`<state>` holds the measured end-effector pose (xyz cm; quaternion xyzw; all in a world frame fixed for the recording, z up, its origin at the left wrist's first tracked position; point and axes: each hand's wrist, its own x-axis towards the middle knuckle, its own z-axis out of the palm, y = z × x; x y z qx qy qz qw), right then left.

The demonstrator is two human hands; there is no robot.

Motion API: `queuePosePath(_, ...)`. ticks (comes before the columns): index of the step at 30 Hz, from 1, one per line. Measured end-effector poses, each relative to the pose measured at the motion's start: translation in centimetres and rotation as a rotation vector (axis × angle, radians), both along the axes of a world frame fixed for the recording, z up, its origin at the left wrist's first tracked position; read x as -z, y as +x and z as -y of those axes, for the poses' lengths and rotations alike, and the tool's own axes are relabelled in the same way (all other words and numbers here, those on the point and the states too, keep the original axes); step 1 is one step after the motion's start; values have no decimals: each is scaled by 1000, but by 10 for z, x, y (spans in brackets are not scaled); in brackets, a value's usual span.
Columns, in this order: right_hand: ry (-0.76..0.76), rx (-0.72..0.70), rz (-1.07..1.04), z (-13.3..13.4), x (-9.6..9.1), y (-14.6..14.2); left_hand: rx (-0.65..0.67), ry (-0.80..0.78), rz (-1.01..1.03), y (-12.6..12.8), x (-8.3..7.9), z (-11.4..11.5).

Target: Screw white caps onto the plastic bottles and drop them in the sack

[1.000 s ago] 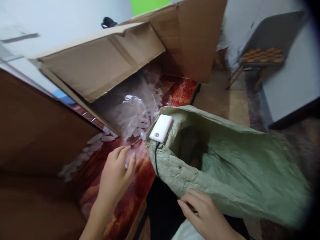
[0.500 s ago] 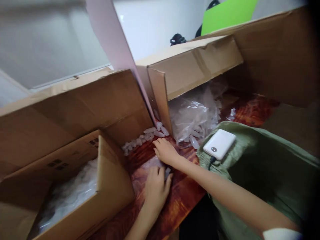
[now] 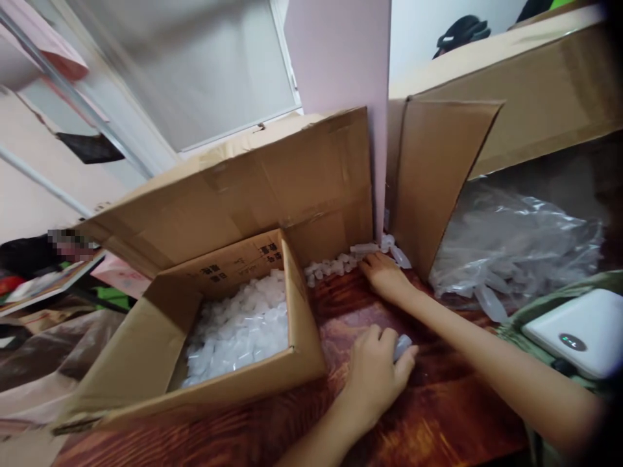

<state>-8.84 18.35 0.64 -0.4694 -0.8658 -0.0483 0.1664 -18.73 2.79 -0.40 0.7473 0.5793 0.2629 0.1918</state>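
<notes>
My left hand [image 3: 372, 370] is closed around a small translucent plastic tube [image 3: 402, 347], whose end shows between thumb and fingers, just above the table. Farther back, my right hand [image 3: 387, 277] reaches to a row of similar translucent pieces [image 3: 335, 266] along the base of the cardboard. Its fingers are bent and slightly apart, touching or almost touching the pieces; nothing shows in its grasp. Left of both hands stands an open cardboard box [image 3: 306, 324], with many whitish translucent pieces [image 3: 243, 331] inside.
A clear plastic bag [image 3: 525, 227] of tubes lies in another cardboard box [image 3: 438, 162] at right. One tube [image 3: 490, 303] lies beside it. A white power bank [image 3: 577, 331] rests on green cloth [image 3: 520, 311]. A pale upright panel [image 3: 341, 78] separates the boxes. Another person is partly visible at far left.
The view has swung left, showing more of the left box. My right hand has moved away from my left, to the row of pieces. The left hand keeps its tube.
</notes>
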Motion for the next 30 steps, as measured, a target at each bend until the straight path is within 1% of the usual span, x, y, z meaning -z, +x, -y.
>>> queuePosePath(3,-32,-13,-26,11,-6,9,-26,-18,219,-6,-1,-9)
queuePosePath(6,-79,-28,-93,36,-8,28,-17,-6,311,-11,-3,-16)
queuePosePath(10,-151,-33,-277,90,-6,64,29,-9,417,-12,-4,-16)
queuePosePath(13,-223,-38,-439,133,-8,88,90,-33,449,-4,-4,-9)
queuePosePath(16,-267,-51,-580,170,-16,103,195,-79,439,10,-12,1)
queuePosePath(19,-261,-25,-688,201,-30,118,319,-122,411,29,-29,9)
queuePosePath(22,-206,20,-755,230,-42,135,464,-177,359,54,-47,13)
queuePosePath(24,-155,47,-775,249,-47,148,537,-214,337,73,-56,16)
queuePosePath(26,-131,98,-772,268,-51,161,597,-228,324,91,-61,21)
queuePosePath(30,-193,256,-800,304,-57,180,721,-223,308,122,-60,37)
